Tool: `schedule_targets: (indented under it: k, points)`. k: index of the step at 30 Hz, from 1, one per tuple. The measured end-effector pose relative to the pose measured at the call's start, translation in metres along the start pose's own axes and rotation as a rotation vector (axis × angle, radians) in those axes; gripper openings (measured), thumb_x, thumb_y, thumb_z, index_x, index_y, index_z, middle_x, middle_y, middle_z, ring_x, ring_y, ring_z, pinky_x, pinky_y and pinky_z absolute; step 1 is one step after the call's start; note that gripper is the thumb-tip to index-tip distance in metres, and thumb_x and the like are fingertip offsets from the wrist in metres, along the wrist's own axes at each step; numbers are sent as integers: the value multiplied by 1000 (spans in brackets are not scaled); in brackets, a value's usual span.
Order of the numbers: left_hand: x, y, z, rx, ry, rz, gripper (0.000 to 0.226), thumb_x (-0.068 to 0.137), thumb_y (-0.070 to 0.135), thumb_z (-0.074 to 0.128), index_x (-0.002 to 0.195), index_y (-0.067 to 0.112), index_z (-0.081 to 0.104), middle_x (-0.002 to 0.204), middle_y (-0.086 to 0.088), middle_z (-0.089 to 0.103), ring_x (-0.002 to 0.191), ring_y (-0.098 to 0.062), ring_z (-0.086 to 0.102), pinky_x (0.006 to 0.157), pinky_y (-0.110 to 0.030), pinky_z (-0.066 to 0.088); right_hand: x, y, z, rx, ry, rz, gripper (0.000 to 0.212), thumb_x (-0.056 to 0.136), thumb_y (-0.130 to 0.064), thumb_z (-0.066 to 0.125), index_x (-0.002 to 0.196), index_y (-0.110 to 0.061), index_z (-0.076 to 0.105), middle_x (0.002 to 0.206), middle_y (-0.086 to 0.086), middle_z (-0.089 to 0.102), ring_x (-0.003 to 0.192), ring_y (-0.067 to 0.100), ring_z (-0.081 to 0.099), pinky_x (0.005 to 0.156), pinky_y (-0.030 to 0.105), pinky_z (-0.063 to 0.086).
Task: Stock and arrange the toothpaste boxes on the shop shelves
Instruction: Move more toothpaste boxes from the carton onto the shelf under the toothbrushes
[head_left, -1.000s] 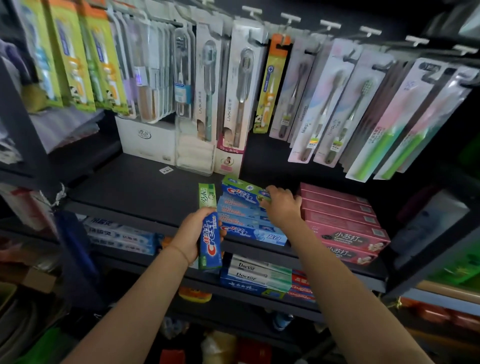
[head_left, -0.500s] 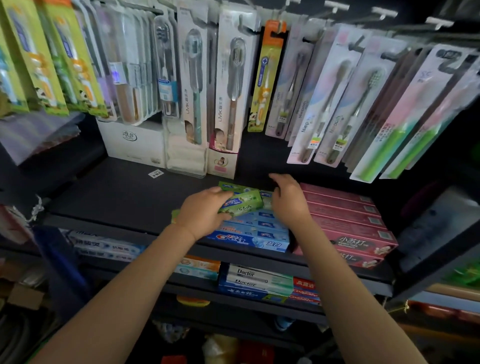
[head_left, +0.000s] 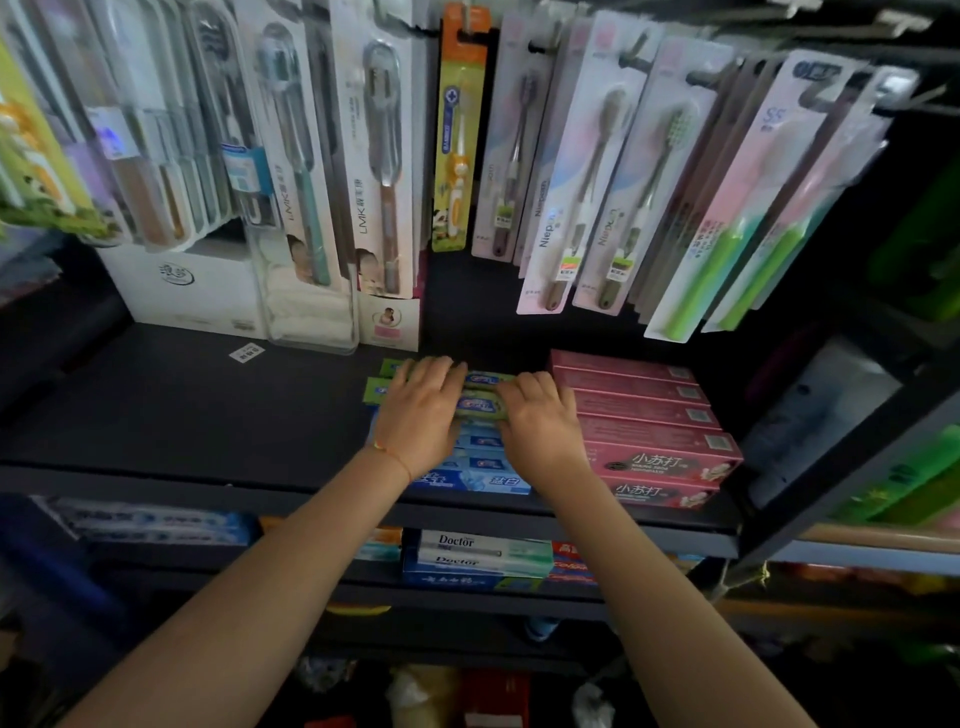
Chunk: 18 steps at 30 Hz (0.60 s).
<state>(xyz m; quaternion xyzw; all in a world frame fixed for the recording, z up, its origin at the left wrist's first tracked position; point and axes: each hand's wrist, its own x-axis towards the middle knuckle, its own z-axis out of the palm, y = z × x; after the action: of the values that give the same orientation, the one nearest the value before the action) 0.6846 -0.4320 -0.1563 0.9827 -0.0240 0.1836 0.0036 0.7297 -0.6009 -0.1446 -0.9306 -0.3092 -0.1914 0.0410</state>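
- Head view, the relation that counts: two green toothpaste boxes (head_left: 480, 406) lie on top of the blue toothpaste stack (head_left: 470, 470), long axes running left to right, parallel to the front edge of the dark shelf (head_left: 171, 410). Both hands sit directly on them, so the boxes lie under the palms, not ahead of them.
- The left hand (head_left: 418, 410) lies flat over the left half of the green boxes, fingers fairly straight and spread, pressing down without curling round anything I can make out; only the left ends of the boxes show beyond it.
- The right hand (head_left: 543, 421) covers the right ends of the same boxes, its fingers bent over them; whether it pinches a box or only pushes, I cannot tell.
- My judgement: the step in hand is squaring the green boxes with the stack below; the left ends jut past the blue boxes, so a small push along the long axis would suit, and either hand is equally near.
- Just right of the stack, touching or nearly so, the pink toothpaste boxes (head_left: 649, 415) run in a row from the shelf's back to its front edge.
- At the back edge stands a white carton (head_left: 192, 288); hanging toothbrush packs (head_left: 587, 171) fill the wall above.
- The lower shelf (head_left: 649, 538) holds Doctor toothpaste boxes (head_left: 483, 553) and more blue ones towards its left end.
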Motion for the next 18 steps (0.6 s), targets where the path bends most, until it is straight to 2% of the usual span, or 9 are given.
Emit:
schedule_targets:
  k: [2, 4, 8, 10, 13, 15, 16, 18]
  points:
    - [-1, -4, 3, -31, -125, -94, 80, 89, 42, 64, 152, 8, 30, 157, -16, 30, 146, -35, 26, 120, -50, 20, 1, -2, 0, -41, -29, 4, 43, 67, -10, 80, 108, -9, 67, 103, 9, 61, 97, 31, 56, 87, 49, 47]
    - [-1, -6, 5, -25, -194, -132, 80, 93, 49, 54, 155, 11, 21, 162, -12, 19, 150, -30, 15, 122, -47, 11, 2, -4, 0, -88, -37, 4, 42, 71, -11, 77, 111, -9, 66, 106, 9, 60, 100, 30, 55, 92, 51, 45]
    - [-5, -3, 11, -57, -178, -154, 79, 94, 48, 50, 156, 12, 18, 164, -11, 16, 151, -29, 10, 122, -48, 8, 0, -5, 5, -128, -63, 15, 43, 82, -7, 63, 125, -10, 60, 117, 9, 61, 112, 30, 53, 105, 49, 35]
    - [-7, -2, 16, -76, -147, -157, 79, 95, 46, 49, 156, 10, 17, 164, -12, 14, 152, -29, 9, 123, -49, 6, -1, -5, 7, -132, -29, 23, 41, 78, -3, 65, 119, -8, 64, 111, 11, 64, 107, 31, 57, 104, 50, 37]
    - [-9, 2, 14, -140, -84, -163, 75, 93, 41, 55, 154, 9, 26, 163, -14, 18, 152, -31, 10, 123, -51, 2, -7, -4, 10, -51, 181, -5, 27, 71, 2, 70, 97, -6, 70, 94, 12, 66, 89, 32, 60, 91, 46, 46]
    - [-13, 10, 10, -212, 37, -155, 64, 89, 28, 62, 146, 7, 42, 158, -17, 30, 148, -35, 22, 121, -55, 12, -19, -8, 8, 67, 313, -61, 14, 77, 1, 67, 90, -6, 69, 89, 10, 64, 83, 31, 58, 79, 42, 46]
    - [-17, 18, 7, -255, 141, -158, 54, 87, 20, 63, 138, 6, 52, 151, -18, 41, 141, -37, 35, 117, -55, 24, -28, -10, 5, 140, 341, -86, 10, 81, -1, 64, 89, -5, 69, 87, 10, 64, 80, 30, 57, 72, 40, 46]
    - [-29, 42, -2, -369, 359, -205, 32, 86, 13, 59, 116, 6, 65, 123, -14, 61, 112, -34, 58, 94, -49, 47, -56, -12, 0, 304, 331, -97, 12, 87, -5, 58, 91, -4, 69, 83, 9, 63, 70, 28, 57, 56, 38, 47]
